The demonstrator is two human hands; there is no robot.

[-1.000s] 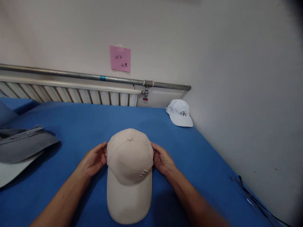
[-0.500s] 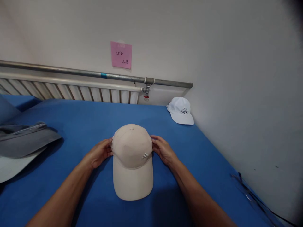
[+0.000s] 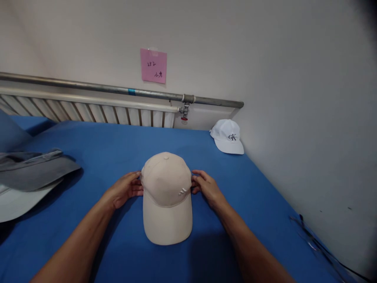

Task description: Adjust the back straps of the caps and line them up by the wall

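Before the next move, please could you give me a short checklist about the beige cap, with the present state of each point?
1. Beige cap sits crown up, brim toward the person: ok.
2. Left hand is beside the crown, fingers at its edge: ok.
3. Right hand touches the opposite side of the crown: cannot tell; its fingertips are very close.
4. White cap is apart from the beige cap, at the far right: ok.
5. Gray hat is clear of the left hand: ok.
6. Nothing lies under the beige cap: cannot tell; its underside is hidden.
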